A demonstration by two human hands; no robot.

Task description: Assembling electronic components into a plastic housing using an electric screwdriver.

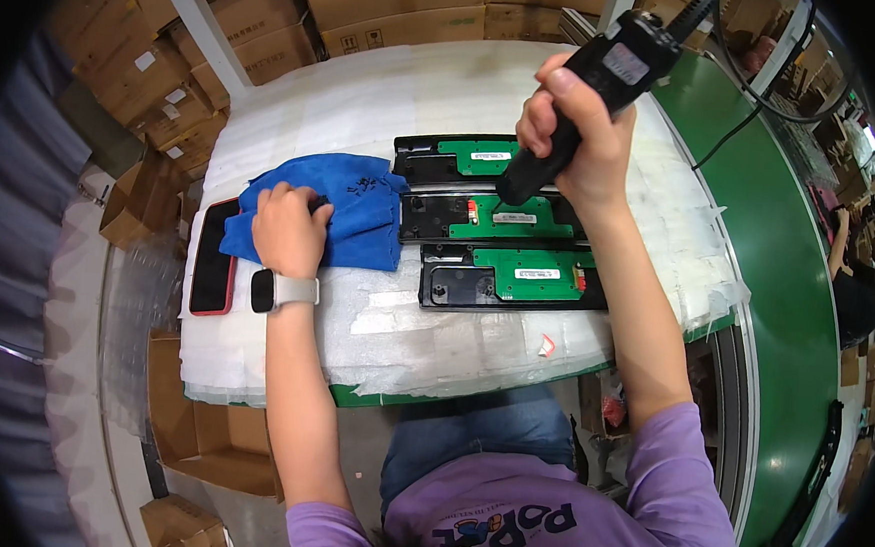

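Note:
My right hand [591,133] is wrapped round a black electric screwdriver [544,165], its cord running up to the right. The bit points down at the green circuit board [541,220] in the middle black plastic panel [436,216]; whether it touches is too small to tell. Similar panels with green boards lie behind [419,160] and in front [457,285] of it. My left hand [290,226] rests on a blue cloth [365,234] with its fingers curled in. Something dark shows by its thumb, mostly hidden. Small black screws [365,185] lie scattered on the cloth.
A phone with a red edge [215,258] lies left of the cloth. White foam sheeting [375,320] covers the table, with a small red-and-white scrap [547,345] near the front. Cardboard boxes [393,10] stand behind. A green surface [788,365] runs along the right.

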